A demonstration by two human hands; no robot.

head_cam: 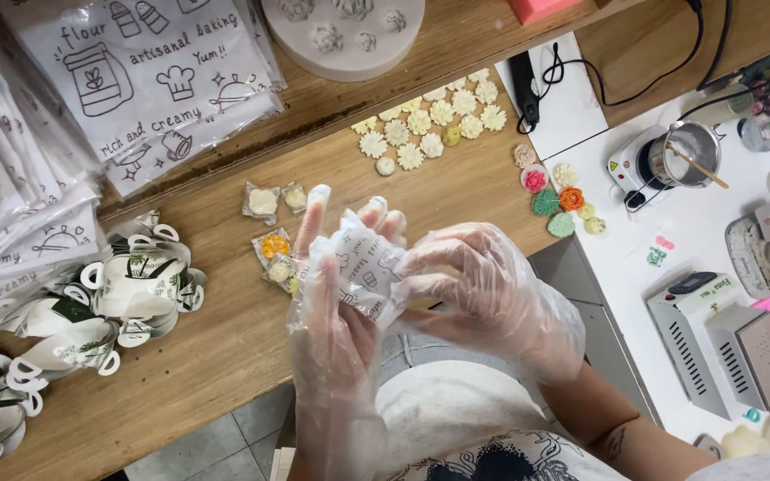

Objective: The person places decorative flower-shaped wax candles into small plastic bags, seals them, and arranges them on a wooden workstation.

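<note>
A wooden table (225, 356) fills most of the view, with a white counter (697, 249) set against it on the right; a stack of printed bags (91, 98) is piled at the upper left, seemingly kept within reach as stock; below it, white cups (140, 285) with looped handles are lain on their sides in a loose row along the table's left edge. On the counter a grey sealer (724, 343) is stood near the edge, and a small pot (690, 153) with a stick in it is set on a burner further back; a round mould (340, 36) is seen at the top. Pale flower shapes (434, 125) are spread flat in rows on the wood, apparently laid apart so that none touch; a few coloured ones (559, 200) are grouped at the counter's edge; small filled packets (271, 200) are laid just left of the hands. Both hands are covered by loose clear gloves. The left hand (331, 312) is held upright with fingers spread and partly straight, backing a small printed pouch (363, 267); the right hand (470, 285) is closed on the pouch's right edge, fingers pinched together; the pouch is thus held in the air above the table edge, between both hands, probably to keep its mouth steady.
</note>
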